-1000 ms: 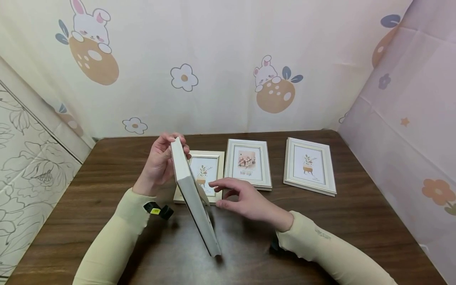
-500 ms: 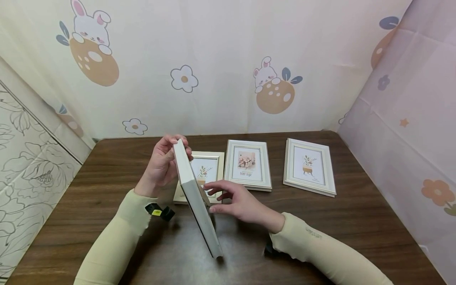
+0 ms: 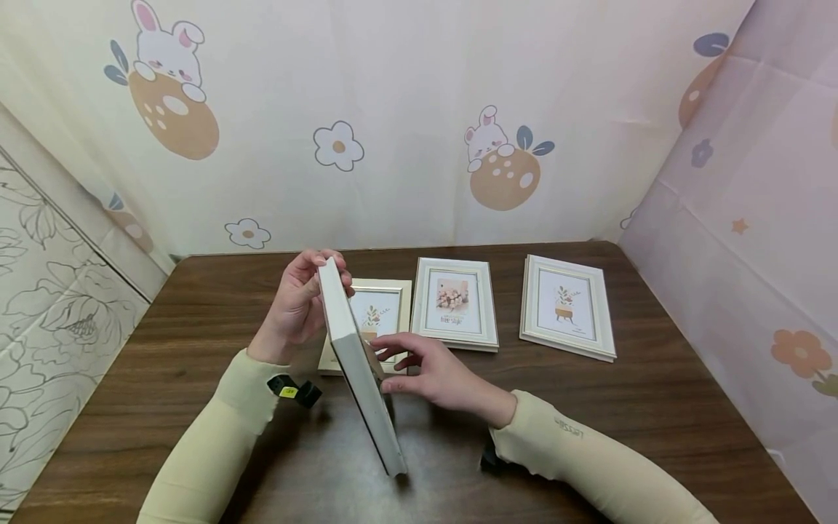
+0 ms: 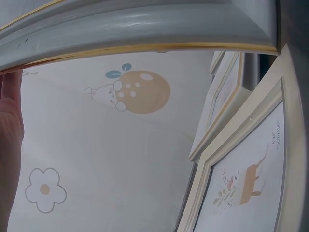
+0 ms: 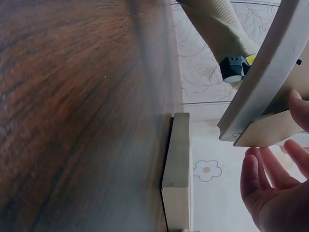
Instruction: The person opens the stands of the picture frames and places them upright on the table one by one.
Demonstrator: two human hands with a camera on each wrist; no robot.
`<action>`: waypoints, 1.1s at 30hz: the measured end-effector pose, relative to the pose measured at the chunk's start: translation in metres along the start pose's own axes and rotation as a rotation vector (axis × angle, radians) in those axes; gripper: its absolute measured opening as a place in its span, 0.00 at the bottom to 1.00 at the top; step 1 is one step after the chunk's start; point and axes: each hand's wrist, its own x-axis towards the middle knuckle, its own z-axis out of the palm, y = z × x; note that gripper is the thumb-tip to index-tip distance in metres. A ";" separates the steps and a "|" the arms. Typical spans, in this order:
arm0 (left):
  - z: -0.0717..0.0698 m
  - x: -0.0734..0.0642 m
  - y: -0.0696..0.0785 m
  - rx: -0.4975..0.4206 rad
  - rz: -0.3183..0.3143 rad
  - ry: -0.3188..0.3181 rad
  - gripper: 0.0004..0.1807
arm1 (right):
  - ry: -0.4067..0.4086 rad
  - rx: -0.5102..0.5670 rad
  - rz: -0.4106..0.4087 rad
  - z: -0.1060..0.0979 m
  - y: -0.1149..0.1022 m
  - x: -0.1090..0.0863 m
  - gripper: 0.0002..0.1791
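My left hand (image 3: 294, 306) grips the upper edge of a white picture frame (image 3: 368, 400), thumb on one side and fingers round the other. The frame stands tilted on edge, its lower corner low over the table, its back facing right. Behind it my right hand (image 3: 439, 371) pinches the fold-out stand (image 5: 270, 129), thumb on one side and fingertips at the other. The left wrist view shows the frame's moulding (image 4: 140, 34) with a gold line, and part of the left hand (image 4: 10, 125) at the left border.
A cream picture frame (image 3: 406, 306) with a plant print lies partly hidden behind the held one. Two white picture frames, a middle one (image 3: 489, 298) and a right one (image 3: 605, 313), lie farther right on the brown wooden table (image 3: 655, 422). A printed curtain (image 3: 393, 196) hangs behind.
My right hand has moved left, from beside the stand to holding it between thumb and fingers. The held frame has shifted slightly right and turned a little; my left hand keeps its grip.
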 end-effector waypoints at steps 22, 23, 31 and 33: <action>0.000 -0.005 0.000 0.020 -0.010 0.003 0.10 | 0.006 -0.019 0.017 -0.004 0.000 -0.004 0.27; 0.000 -0.005 0.000 0.022 -0.010 0.006 0.10 | 0.006 -0.022 0.012 -0.004 0.000 -0.004 0.27; -0.001 -0.005 0.001 0.037 -0.014 0.025 0.10 | 0.024 -0.020 0.001 -0.009 0.000 -0.006 0.27; -0.001 -0.005 0.001 0.040 -0.017 0.024 0.09 | 0.024 -0.004 0.005 -0.010 0.000 -0.006 0.27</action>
